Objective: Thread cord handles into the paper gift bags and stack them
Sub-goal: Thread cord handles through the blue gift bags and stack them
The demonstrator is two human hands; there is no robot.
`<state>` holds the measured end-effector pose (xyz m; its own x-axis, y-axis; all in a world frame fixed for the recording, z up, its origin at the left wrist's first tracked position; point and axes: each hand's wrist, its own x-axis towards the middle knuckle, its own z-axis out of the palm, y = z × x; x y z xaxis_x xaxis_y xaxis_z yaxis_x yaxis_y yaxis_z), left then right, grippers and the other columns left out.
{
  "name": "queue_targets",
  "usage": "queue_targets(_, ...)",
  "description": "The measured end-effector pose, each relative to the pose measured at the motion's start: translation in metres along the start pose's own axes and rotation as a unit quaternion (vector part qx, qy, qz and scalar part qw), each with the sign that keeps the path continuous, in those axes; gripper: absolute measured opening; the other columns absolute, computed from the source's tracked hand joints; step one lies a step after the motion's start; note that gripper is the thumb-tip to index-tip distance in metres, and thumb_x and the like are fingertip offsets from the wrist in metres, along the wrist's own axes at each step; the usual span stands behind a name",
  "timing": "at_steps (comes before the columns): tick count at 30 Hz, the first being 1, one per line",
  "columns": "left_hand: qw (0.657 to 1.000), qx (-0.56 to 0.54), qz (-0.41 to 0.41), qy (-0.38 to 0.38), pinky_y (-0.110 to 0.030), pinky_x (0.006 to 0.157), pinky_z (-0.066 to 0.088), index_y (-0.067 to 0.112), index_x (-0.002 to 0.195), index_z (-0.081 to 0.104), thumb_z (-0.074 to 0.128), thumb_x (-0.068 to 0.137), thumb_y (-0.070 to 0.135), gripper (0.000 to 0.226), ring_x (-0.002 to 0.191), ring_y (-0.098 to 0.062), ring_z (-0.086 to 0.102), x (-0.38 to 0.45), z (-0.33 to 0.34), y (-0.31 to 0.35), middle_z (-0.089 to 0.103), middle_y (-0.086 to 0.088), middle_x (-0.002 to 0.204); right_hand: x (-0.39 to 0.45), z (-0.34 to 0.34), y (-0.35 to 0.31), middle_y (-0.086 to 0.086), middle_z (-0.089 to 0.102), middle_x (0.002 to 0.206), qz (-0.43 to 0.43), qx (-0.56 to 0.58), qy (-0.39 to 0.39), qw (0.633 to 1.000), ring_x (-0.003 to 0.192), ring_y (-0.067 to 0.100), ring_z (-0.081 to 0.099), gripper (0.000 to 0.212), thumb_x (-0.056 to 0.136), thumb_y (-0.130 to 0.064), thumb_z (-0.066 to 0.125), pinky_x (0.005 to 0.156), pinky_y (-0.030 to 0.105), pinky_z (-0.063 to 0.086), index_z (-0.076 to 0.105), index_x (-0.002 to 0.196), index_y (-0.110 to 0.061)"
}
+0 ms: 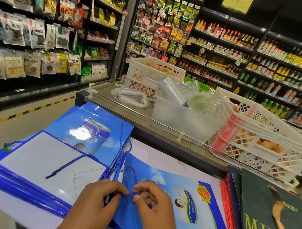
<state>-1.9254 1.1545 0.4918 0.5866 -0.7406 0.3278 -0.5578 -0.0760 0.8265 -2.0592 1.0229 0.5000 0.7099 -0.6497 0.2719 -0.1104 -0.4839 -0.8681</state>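
Both forearms are cut off by the bottom edge of the frame, and the point where the fingertips meet is partly hidden by the curled fingers, so the bag's hole cannot be made out there. The left hand (97, 195) lies at lower centre, knuckles up, its grip pinching the blue cord (134, 175) against the near edge of the flat blue gift bag (180, 208). The right hand (152, 199), just beside it, has thumb and curled fingers pinched on the same cord end; the fingertips of the two hands almost touch. From there the cord loops up over the bag's left end toward mid-frame.

That bag lies flat on the white tabletop (168, 162) at lower centre. Left of it sits a stack of blue bags (40, 156), the top one showing a white panel with a loose cord (71, 163) across it; the stack's lower left corner is blurred. Dark green bags (270, 228) at lower right are cut off by the frame's edge. Behind, white crates of eggs (261, 135) stand on a shelf.
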Motion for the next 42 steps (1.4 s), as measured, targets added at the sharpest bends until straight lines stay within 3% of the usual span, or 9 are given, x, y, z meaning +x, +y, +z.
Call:
queue_targets(7,0.990,-0.127,-0.046,0.031,-0.022,0.070,0.054,0.039,0.086,0.078,0.064,0.091,-0.009,0.049,0.079,-0.015,0.069,0.001,-0.004,-0.002,0.076,0.009,0.083,-0.014,-0.037,-0.028,-0.036,0.037,0.149,-0.034,-0.171,-0.228,0.958,0.143,-0.012,0.029,0.068,0.087,-0.040,0.083,0.113,0.007,0.025,0.043,0.141,-0.056)
queue_targets(12,0.982,-0.177,-0.050,0.037,-0.029,0.075,0.059,0.033,0.086,0.079,0.063,0.092,-0.011,0.047,0.089,-0.015,0.073,-0.002,-0.004,-0.003,0.079,0.006,0.091,-0.026,-0.042,-0.014,-0.067,-0.010,0.134,-0.038,-0.348,-0.257,0.901,0.126,-0.038,-0.012,0.088,0.098,-0.048,0.061,0.109,-0.001,-0.003,-0.012,0.122,-0.091)
queue_targets(16,0.976,-0.206,-0.052,0.045,-0.022,0.061,0.055,0.038,0.095,0.077,0.063,0.099,0.004,0.037,0.088,-0.018,0.070,-0.005,-0.004,0.000,0.077,0.009,0.094,-0.042,-0.041,-0.002,-0.047,0.030,0.147,-0.124,-0.397,-0.161,0.895,0.130,-0.013,0.042,0.067,0.075,-0.044,0.062,0.103,-0.005,0.017,0.041,0.138,-0.054)
queue_targets(18,0.977,-0.200,-0.029,0.061,-0.028,0.065,0.059,0.046,0.107,0.070,0.061,0.102,0.023,0.026,0.093,-0.011,0.070,-0.009,-0.006,0.007,0.075,0.015,0.101,-0.047,-0.037,-0.005,-0.048,0.034,0.142,-0.145,-0.400,-0.117,0.897,0.131,-0.011,0.042,0.072,0.066,-0.045,0.071,0.099,-0.010,0.011,0.048,0.134,-0.045)
queue_targets(23,0.989,-0.125,0.026,0.074,-0.031,0.086,0.061,0.049,0.130,0.054,0.053,0.086,0.066,0.047,0.121,0.005,0.057,-0.017,-0.009,0.013,0.059,0.029,0.131,-0.043,-0.043,-0.030,-0.023,0.068,0.128,-0.217,-0.338,0.053,0.914,0.113,-0.003,0.064,0.066,0.076,-0.026,0.074,0.090,0.012,0.052,0.052,0.136,-0.041)
queue_targets(27,0.987,-0.109,0.073,0.095,-0.013,0.093,0.050,0.034,0.135,0.053,0.062,0.083,0.055,0.057,0.125,-0.008,0.059,-0.017,-0.008,0.012,0.057,0.018,0.135,-0.040,-0.042,-0.035,-0.018,0.070,0.128,-0.229,-0.330,0.109,0.909,0.111,0.001,0.069,0.068,0.077,-0.011,0.087,0.082,0.027,0.062,0.060,0.134,-0.037)
queue_targets(33,0.982,-0.098,0.036,0.156,-0.014,0.092,0.054,0.024,0.138,0.050,0.084,0.081,0.034,0.067,0.125,0.000,0.053,-0.008,0.000,0.002,0.048,0.020,0.137,-0.038,-0.033,-0.047,-0.016,0.070,0.129,-0.274,-0.336,0.138,0.890,0.114,0.001,0.066,0.054,0.086,-0.015,0.072,0.099,0.014,0.048,0.060,0.135,-0.034)
queue_targets(38,0.967,-0.174,-0.053,0.177,-0.042,0.094,0.060,0.047,0.124,0.050,0.083,0.083,0.011,0.064,0.114,-0.017,0.064,-0.003,-0.001,0.005,0.060,0.009,0.127,-0.036,-0.041,-0.083,-0.012,0.076,0.114,-0.325,-0.355,0.151,0.863,0.098,0.004,0.068,0.029,0.102,-0.032,0.052,0.085,0.017,0.052,0.066,0.127,-0.029)
queue_targets(42,0.968,-0.172,-0.037,0.181,-0.038,0.091,0.059,0.046,0.125,0.050,0.078,0.085,0.025,0.053,0.106,-0.009,0.064,-0.005,-0.002,0.009,0.063,0.020,0.117,-0.031,-0.062,-0.116,-0.008,0.076,0.105,-0.336,-0.360,0.154,0.857,0.085,0.009,0.072,0.029,0.098,-0.018,0.060,0.071,0.029,0.059,0.073,0.123,-0.020)
